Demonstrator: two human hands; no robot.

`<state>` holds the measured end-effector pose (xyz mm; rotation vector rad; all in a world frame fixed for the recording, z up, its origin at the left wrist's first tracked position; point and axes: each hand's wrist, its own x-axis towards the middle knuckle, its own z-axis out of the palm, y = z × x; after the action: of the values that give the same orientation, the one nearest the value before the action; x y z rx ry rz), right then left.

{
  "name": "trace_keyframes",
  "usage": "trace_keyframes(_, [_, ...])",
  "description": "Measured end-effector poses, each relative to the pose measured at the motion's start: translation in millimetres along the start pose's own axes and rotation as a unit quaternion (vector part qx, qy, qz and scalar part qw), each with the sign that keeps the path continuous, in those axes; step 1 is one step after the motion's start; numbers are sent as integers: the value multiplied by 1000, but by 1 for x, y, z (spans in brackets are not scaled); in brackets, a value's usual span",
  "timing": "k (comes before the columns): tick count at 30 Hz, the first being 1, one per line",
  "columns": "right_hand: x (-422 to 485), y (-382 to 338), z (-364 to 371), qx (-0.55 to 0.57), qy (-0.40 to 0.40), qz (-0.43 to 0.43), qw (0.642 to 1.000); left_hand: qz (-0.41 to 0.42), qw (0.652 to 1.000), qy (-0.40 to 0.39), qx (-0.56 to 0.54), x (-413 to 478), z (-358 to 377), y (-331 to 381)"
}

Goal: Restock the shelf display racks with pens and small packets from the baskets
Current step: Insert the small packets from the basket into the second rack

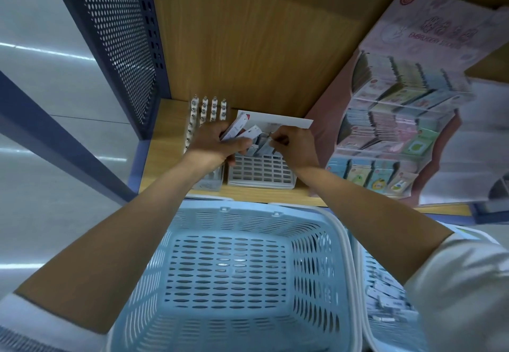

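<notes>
Both hands reach over a white grid rack (261, 172) that stands on the wooden shelf (159, 158). My left hand (217, 143) grips a fanned bunch of small white packets (237, 129) above the rack's back rows. My right hand (293, 145) pinches a single small packet (271, 142) at the rack's slots, where several packets stand. To the left of the rack stands a white pen display (205, 112) with rows of pens. A pale blue basket (231, 269) below the shelf edge shows only its bare slotted bottom.
A second basket (385, 296) at the lower right holds several white packets. A pink cardboard display (399, 120) full of sticker packs stands on the shelf to the right. A dark perforated metal panel (121, 48) closes the shelf's left side.
</notes>
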<state>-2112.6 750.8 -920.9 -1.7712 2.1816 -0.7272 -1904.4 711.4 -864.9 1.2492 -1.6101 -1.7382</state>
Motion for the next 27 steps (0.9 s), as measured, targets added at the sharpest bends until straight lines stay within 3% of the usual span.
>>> trace_keyframes(5, [3, -2, -3, -25, -19, -48, 998, 9, 1000, -5, -9, -1, -2, 0])
trace_keyframes(13, [1, 4, -1, -21, -7, -43, 999, 6, 1000, -4, -16, 0, -2, -1])
trace_keyframes(17, [5, -6, 3, -74, -59, -91, 991, 4, 1000, -6, -17, 1, -3, -3])
trace_keyframes(22, [0, 0, 9, -88, -35, -45, 994, 8, 1000, -5, -16, 1, -3, -3])
trace_keyframes(27, [2, -2, 17, -109, -23, -52, 992, 8, 1000, -7, -20, 1, -2, -3])
